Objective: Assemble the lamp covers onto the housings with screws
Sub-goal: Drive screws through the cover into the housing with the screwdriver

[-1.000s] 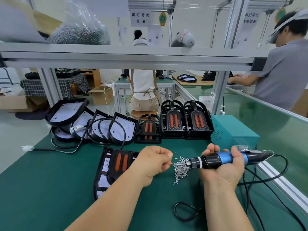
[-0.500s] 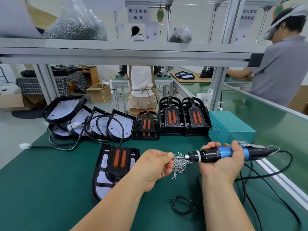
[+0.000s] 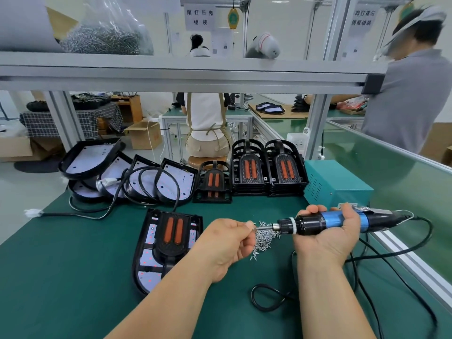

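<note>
The left hand (image 3: 227,243) pinches a small silver screw (image 3: 255,228) between thumb and forefinger and holds it at the bit tip of the black-and-blue electric screwdriver (image 3: 318,222). The right hand (image 3: 327,238) grips the screwdriver palm-up, fingers curled round the barrel, with the tool lying level.

The step in hand looks like loading the bit. To do it well, the screw head should sit square on the tip so the shank runs in line with the tool, with the trigger left alone until it does. Then the driver wants turning upright over a hole in the cover, while the left hand steadies the cover.

Just under both hands, one loose pile of screws (image 3: 265,237) lies on the green counter (image 3: 61,277). Just left of the left hand lies one black lamp housing with a white board inside (image 3: 151,253), and one black lamp cover with two orange lenses (image 3: 172,231) sits on it.

Beyond the hands stand three stacks of spare covers (image 3: 250,168), the leftmost stack lower than the other two. Left of the stacks, open housings (image 3: 176,182) lean on each other. I count five, though the overlap makes that uncertain. One teal metal box (image 3: 337,184) stands beyond the right hand.
</note>
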